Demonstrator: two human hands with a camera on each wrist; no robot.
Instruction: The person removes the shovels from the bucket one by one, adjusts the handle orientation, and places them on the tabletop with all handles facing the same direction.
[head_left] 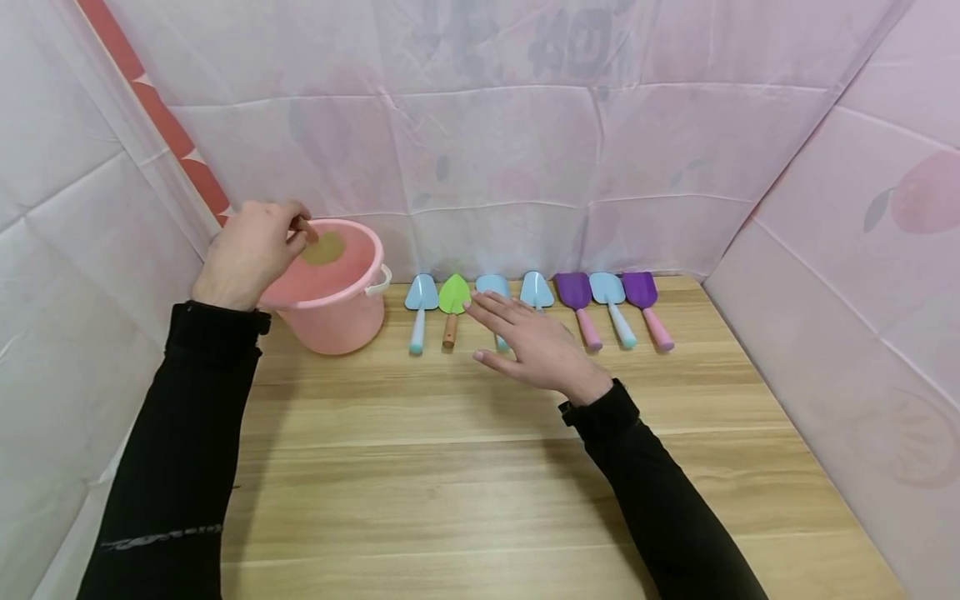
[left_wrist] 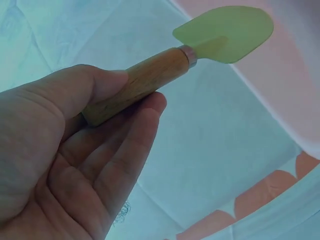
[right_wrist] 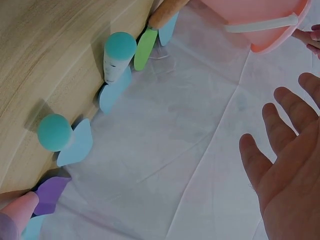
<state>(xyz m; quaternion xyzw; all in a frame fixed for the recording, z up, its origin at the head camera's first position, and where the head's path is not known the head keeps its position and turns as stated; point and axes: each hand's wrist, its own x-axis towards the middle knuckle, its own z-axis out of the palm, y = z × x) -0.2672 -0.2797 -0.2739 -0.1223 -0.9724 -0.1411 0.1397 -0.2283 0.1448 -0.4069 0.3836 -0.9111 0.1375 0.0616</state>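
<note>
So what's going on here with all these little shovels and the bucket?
A person sits at a wooden table. Their left hand holds a green-bladed trowel by its wooden handle over the pink bucket, blade inside the rim. Their right hand hovers open, fingers spread, above a row of toy shovels lying along the back edge: light blue, green and purple ones. It holds none of them.
</note>
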